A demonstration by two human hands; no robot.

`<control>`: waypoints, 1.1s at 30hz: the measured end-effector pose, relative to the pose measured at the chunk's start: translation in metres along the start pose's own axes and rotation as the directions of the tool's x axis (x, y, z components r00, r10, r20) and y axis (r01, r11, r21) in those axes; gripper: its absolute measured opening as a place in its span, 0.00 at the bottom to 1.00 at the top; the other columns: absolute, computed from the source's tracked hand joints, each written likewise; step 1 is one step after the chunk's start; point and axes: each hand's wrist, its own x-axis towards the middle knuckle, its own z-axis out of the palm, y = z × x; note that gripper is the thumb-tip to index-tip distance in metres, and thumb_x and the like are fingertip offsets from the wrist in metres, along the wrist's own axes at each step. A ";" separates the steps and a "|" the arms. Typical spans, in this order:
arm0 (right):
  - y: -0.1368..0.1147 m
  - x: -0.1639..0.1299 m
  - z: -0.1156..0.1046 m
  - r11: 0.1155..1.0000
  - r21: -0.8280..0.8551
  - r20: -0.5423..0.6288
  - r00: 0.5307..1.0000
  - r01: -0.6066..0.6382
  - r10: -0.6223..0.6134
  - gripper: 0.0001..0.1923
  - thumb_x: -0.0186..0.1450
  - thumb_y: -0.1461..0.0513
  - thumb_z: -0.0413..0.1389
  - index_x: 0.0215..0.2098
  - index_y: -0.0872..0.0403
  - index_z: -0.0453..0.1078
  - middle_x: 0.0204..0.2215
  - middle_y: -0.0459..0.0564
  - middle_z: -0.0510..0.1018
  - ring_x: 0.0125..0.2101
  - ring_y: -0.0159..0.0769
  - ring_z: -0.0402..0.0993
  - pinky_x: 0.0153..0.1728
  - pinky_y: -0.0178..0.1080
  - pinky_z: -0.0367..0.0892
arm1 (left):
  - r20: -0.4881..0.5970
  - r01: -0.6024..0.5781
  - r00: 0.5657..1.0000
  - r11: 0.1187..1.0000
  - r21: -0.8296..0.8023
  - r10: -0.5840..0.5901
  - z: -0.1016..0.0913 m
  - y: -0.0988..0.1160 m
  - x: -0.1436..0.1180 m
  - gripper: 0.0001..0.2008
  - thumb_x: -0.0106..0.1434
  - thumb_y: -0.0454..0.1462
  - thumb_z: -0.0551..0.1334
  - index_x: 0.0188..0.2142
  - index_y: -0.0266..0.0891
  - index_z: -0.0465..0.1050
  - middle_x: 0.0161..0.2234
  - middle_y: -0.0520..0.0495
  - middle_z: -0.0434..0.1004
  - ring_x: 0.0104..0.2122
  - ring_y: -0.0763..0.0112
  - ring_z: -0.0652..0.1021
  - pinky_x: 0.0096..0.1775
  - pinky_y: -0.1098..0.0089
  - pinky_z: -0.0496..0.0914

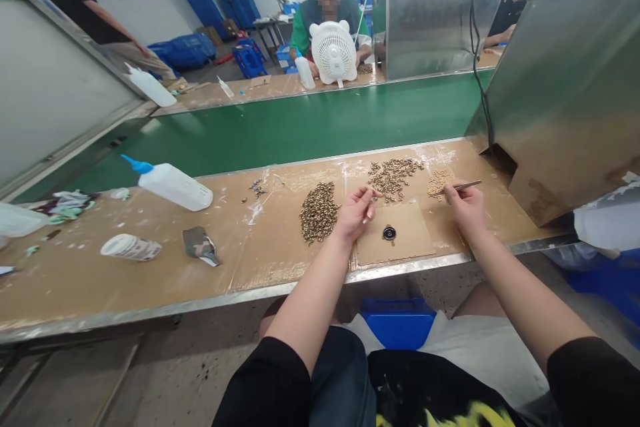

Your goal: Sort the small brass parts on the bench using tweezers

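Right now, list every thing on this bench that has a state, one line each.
left hand: pinching a small brass piece
right hand: gripping tweezers, tips at a small pile
squeeze bottle: lying on its side, capped
black round part: lying flat on the cardboard pad
white fan: upright

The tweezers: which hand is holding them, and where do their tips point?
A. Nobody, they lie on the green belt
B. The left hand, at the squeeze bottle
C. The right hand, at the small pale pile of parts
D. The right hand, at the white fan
C: the right hand pinches the tweezers in its fingers, with the tips at the small pale pile.
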 end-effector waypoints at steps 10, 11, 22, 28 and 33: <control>-0.028 -0.027 0.078 0.962 0.272 0.175 0.984 -0.011 -0.038 0.23 0.64 0.42 0.67 0.24 0.50 0.77 0.20 0.47 0.76 0.23 0.35 0.71 0.28 0.40 0.69 | 0.150 0.237 0.953 0.957 0.169 -0.263 0.018 -0.010 -0.014 0.09 0.65 0.43 0.65 0.38 0.39 0.71 0.25 0.59 0.52 0.19 0.82 0.54 0.20 0.81 0.51; -0.025 -0.026 0.078 0.960 0.280 0.174 0.984 -0.013 -0.038 0.23 0.64 0.42 0.68 0.24 0.50 0.77 0.20 0.47 0.76 0.22 0.35 0.71 0.28 0.39 0.69 | 0.151 0.247 0.950 0.954 0.169 -0.273 0.018 -0.009 -0.014 0.09 0.65 0.43 0.64 0.38 0.39 0.72 0.25 0.59 0.52 0.19 0.82 0.53 0.20 0.80 0.50; -0.020 -0.027 0.074 0.954 0.299 0.224 0.973 -0.011 -0.059 0.19 0.64 0.46 0.70 0.29 0.51 0.80 0.22 0.46 0.78 0.23 0.33 0.73 0.27 0.38 0.70 | 0.192 0.222 0.954 0.973 0.065 -0.231 0.017 -0.008 -0.012 0.23 0.64 0.54 0.71 0.37 0.36 0.73 0.25 0.60 0.53 0.19 0.84 0.53 0.19 0.82 0.49; -0.015 -0.027 0.075 0.912 0.386 0.188 0.980 -0.141 0.072 0.24 0.60 0.41 0.71 0.32 0.52 0.81 0.20 0.45 0.78 0.18 0.33 0.73 0.22 0.37 0.70 | 0.233 0.279 0.938 0.958 -0.068 -0.257 0.015 -0.001 -0.013 0.22 0.64 0.51 0.73 0.32 0.36 0.69 0.24 0.60 0.53 0.18 0.86 0.52 0.18 0.84 0.49; -0.016 -0.026 0.078 0.838 0.504 0.249 0.964 -0.210 0.092 0.22 0.60 0.43 0.73 0.31 0.53 0.82 0.19 0.45 0.79 0.17 0.30 0.72 0.20 0.34 0.69 | 0.241 0.336 0.923 0.933 -0.129 -0.299 0.013 0.004 -0.014 0.25 0.66 0.48 0.72 0.26 0.36 0.64 0.26 0.57 0.58 0.18 0.86 0.53 0.17 0.85 0.49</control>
